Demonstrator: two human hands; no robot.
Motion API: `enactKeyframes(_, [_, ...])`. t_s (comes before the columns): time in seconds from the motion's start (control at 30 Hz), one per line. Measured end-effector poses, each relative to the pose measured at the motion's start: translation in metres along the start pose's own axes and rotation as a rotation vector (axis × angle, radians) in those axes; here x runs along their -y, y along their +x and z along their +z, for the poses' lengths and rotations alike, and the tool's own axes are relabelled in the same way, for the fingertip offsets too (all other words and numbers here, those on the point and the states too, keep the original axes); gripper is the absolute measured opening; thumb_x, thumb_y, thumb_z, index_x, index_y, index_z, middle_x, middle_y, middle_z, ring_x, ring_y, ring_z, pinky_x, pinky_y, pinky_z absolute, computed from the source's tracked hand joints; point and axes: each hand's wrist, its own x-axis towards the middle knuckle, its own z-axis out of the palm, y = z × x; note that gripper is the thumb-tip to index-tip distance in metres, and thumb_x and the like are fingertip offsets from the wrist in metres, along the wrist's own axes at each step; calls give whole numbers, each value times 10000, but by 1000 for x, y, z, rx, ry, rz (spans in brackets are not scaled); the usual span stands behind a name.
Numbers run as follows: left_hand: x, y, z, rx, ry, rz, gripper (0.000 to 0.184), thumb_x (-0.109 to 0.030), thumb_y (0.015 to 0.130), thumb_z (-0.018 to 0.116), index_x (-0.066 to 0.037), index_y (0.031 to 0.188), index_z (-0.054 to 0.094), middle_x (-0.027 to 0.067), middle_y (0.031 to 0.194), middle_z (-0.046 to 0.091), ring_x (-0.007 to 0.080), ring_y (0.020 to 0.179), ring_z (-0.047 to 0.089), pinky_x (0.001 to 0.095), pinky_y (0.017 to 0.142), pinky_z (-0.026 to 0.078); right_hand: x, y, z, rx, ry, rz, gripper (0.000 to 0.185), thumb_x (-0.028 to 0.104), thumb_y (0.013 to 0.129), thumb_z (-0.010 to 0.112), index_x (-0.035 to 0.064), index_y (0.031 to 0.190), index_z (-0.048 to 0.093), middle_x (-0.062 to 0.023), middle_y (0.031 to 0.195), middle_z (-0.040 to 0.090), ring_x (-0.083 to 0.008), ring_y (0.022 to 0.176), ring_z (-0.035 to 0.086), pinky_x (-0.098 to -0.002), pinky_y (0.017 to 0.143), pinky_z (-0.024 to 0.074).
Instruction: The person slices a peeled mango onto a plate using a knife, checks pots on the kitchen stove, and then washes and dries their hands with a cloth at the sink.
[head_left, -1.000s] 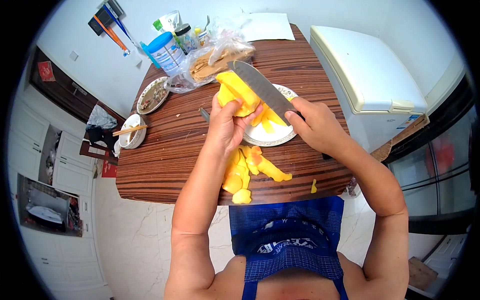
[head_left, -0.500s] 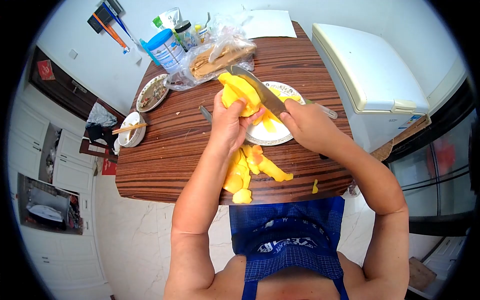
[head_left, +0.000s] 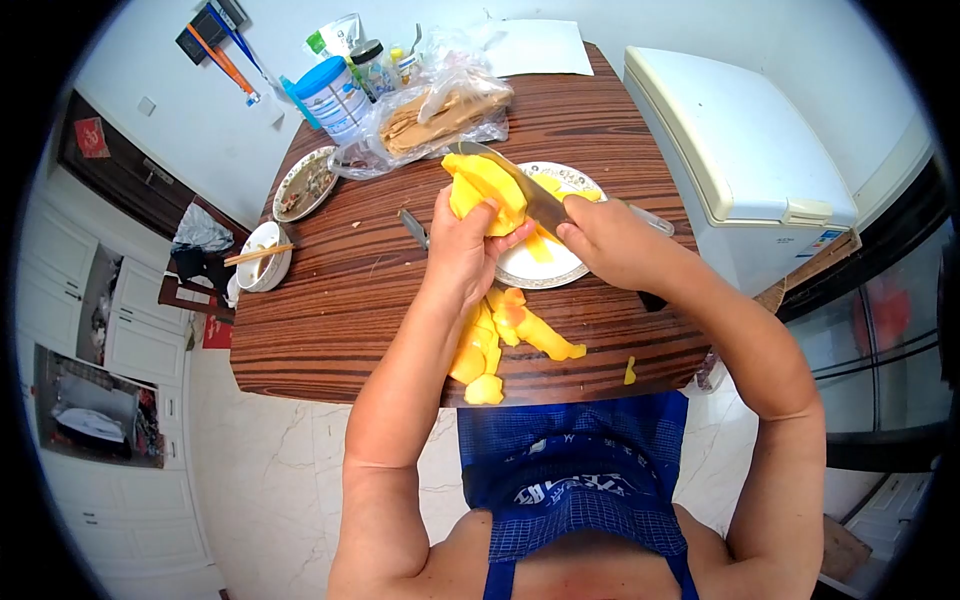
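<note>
My left hand (head_left: pixel 462 242) is closed around a peeled yellow mango (head_left: pixel 484 192), holding it up over the near-left side of the plate. In my right hand (head_left: pixel 612 242) is a large knife (head_left: pixel 543 208), gripped at its handle. Its broad blade runs up and left along the mango's far right side, and part of it is hidden behind the fruit. Yellow mango slices (head_left: pixel 541 248) lie on the white patterned plate (head_left: pixel 545 281) beneath. Mango peels (head_left: pixel 535 332) are heaped on the table near my left forearm, with a small scrap (head_left: pixel 630 371) farther right.
On the wood-grain table (head_left: pixel 330 330) stand a bowl with chopsticks (head_left: pixel 265 270) and a dish of food (head_left: pixel 304 186). Behind are a blue-lidded tub (head_left: pixel 332 98) and a plastic bag (head_left: pixel 440 120). A metal utensil (head_left: pixel 413 228) lies left of the plate. A white freezer (head_left: pixel 740 150) stands right.
The knife blade has shifted slightly, with more of it now behind the mango. The mango has turned a little and moved slightly right and down. The peels stay put.
</note>
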Motion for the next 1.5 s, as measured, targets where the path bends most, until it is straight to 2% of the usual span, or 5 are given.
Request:
enactKeyframes(0.23, [0,-5,4,10,13,-27,368,-38,955,470,-65,1297,334,140,1235,507,265,1091,588,430,840,606,-2,-3,-6,104,138,54,258,223,965,485,-31,963,525,-294,912,619,-459,883,600,-494,778,463])
enactKeyframes(0.6, [-1,-9,10,-25,38,-49,350,-67,968,483,-71,1281,329,133,1223,517,257,1075,597,419,823,613,-8,-7,-7,290,550,211,234,245,1009,411,32,960,496,-6,648,517,-110,500,495,-262,457,443])
enactKeyframes(0.83, [-7,-4,14,-66,70,-68,381,-38,937,487,-49,1272,307,161,1221,509,273,1051,610,393,774,628,-11,-11,-3,211,452,212,200,224,997,444,34,973,501,-50,663,561,-161,522,551,-311,494,468])
enactKeyframes(1.0, [-10,0,9,-97,56,-97,351,-17,919,480,-35,1230,320,172,1192,527,289,1011,632,365,714,640,-12,-24,1,-372,-209,-31,119,167,938,525,53,904,522,-157,751,607,-344,693,621,-413,604,503])
enactKeyframes(1.5, [-15,-7,15,-104,-28,-174,280,-34,945,476,-27,1225,470,152,1187,564,254,1034,622,329,735,630,-17,-48,18,-458,-540,-220,70,123,856,576,84,845,519,-77,707,581,-277,614,620,-391,500,494])
